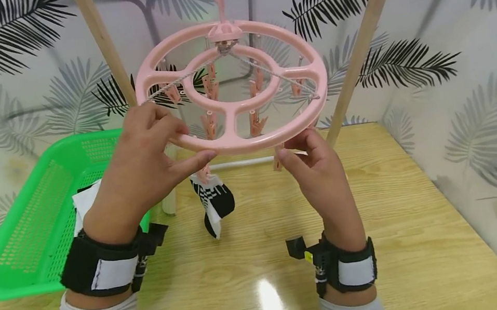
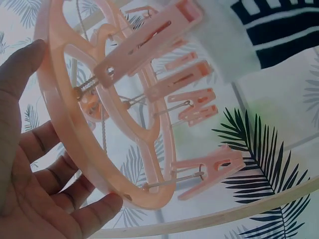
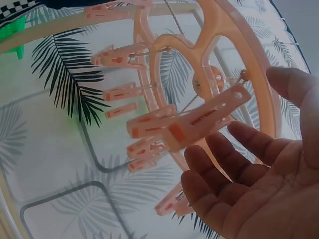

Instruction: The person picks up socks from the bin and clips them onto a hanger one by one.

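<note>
A round pink drying hanger point(image 1: 247, 142) hangs at chest height, with several pink clothespins on its underside. My left hand point(image 1: 135, 154) grips its near left rim, thumb along the front and fingers over the ring. A black-and-white patterned sock point(image 1: 219, 201) dangles from a clothespin point(image 1: 204, 174) just below that thumb; part of it shows in the left wrist view. At the near right rim is my right hand point(image 1: 318, 167), its thumb tip beside a hanging clothespin point(image 3: 207, 117). In the right wrist view its fingers are loosely bent around that clothespin, with space between them and the thumb.
A green plastic basket point(image 1: 22, 263) stands at the left on the wooden table point(image 1: 406, 239), with white and black cloth point(image 1: 87, 200) inside, partly behind my left arm. Wooden poles point(image 1: 365, 40) slant up on both sides of the hanger. A leaf-patterned sheet point(image 1: 471, 94) forms the backdrop.
</note>
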